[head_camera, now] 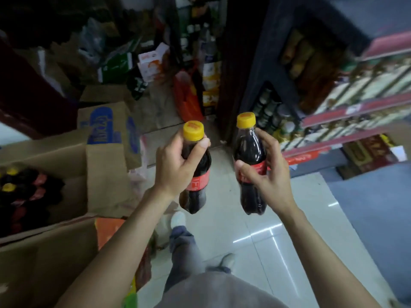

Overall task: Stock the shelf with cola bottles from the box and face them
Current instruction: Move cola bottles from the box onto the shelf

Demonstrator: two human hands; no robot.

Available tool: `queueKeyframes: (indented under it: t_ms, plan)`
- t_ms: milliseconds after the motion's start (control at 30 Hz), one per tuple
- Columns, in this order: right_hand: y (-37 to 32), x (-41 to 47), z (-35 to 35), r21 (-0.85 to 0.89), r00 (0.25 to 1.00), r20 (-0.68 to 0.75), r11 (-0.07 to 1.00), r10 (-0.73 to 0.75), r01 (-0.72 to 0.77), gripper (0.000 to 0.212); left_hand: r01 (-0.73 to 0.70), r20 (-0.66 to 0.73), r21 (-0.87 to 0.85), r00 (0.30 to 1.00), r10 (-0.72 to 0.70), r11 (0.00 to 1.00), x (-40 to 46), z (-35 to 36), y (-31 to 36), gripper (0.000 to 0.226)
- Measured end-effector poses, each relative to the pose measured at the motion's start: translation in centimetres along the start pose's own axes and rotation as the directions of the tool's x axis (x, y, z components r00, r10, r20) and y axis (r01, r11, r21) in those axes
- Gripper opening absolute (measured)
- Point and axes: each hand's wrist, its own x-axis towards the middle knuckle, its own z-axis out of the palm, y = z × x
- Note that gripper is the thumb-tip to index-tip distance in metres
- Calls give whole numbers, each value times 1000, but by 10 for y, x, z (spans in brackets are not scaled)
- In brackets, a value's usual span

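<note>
Head view, looking down an aisle. The left hand (175, 165) grips the upper body of one cola bottle (196, 174), fingers wrapped round it just below its yellow cap (193, 130). The right hand (264, 172) holds a second cola bottle (250, 152) at its red label, thumb in front and fingers curled behind. Both bottles are upright, side by side but apart, held in the air above the pale tiled floor (278, 230). At lower left, an open cardboard box (104, 174) contains more yellow-capped bottles (20, 192). At right stands the shelf (355, 110), with red edge strips and rows of goods; its contents are too blurred to name. Further boxes and bags lie at the aisle's far end.
</note>
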Motion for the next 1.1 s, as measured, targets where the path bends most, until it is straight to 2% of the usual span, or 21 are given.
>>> queueKeyframes:
  t_ms: [100, 267, 567, 733, 833, 1033, 1100]
  plan:
    - [0, -7, -76, -23, 993, -121, 1000, -13, 10, 65, -132, 68, -5, 989, 132, 991, 12, 59, 46, 59]
    - [-6, 12, -178, -37, 969, -237, 998, -64, 57, 61, -190, 108, -152, 972, 208, 970, 42, 140, 109, 34]
    - [-5, 98, -311, -38, 952, -221, 978, -210, 206, 51, -275, 44, -335, 951, 307, 901, 122, 257, 193, 14]
    - [-12, 149, -370, -39, 928, -220, 953, -300, 299, 51, -387, -98, -361, 920, 379, 848, 168, 294, 237, 18]
    - [-20, 178, -401, -52, 894, -259, 929, -366, 365, 51, -490, -228, -358, 872, 434, 795, 193, 314, 264, 14]
    - [-25, 236, -454, -55, 814, -341, 874, -471, 483, 56, -637, -426, -197, 740, 520, 745, 247, 370, 296, 21]
    - [-21, 256, -468, -65, 789, -362, 857, -497, 511, 59, -623, -453, -130, 729, 513, 771, 270, 397, 298, 37]
